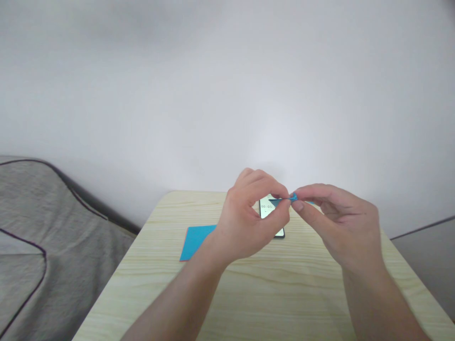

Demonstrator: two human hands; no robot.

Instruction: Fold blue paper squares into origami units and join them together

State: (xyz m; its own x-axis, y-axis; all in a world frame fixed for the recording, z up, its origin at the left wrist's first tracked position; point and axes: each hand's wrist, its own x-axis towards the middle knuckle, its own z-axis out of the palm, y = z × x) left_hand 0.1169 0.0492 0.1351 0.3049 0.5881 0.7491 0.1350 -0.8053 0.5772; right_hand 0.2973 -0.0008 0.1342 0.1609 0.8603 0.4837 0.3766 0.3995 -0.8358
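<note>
A small piece of folded blue paper (294, 197) is held up above the table between my two hands. My left hand (250, 213) pinches it between thumb and forefinger, and a dark pointed end sticks out to the left inside the curl of those fingers. From the other side my right hand (341, 220) pinches the same paper with thumb and forefinger. A bit of blue shows behind the right fingers. The fingertips of both hands nearly meet and cover much of the folds.
On the pale wood-grain table (284, 293) a blue sheet with reddish edges (197, 240) lies partly behind my left wrist. A phone (279, 233) showing a timer lies behind the hands. Grey fabric furniture (71, 251) is at the left; a white wall (227, 94) stands behind.
</note>
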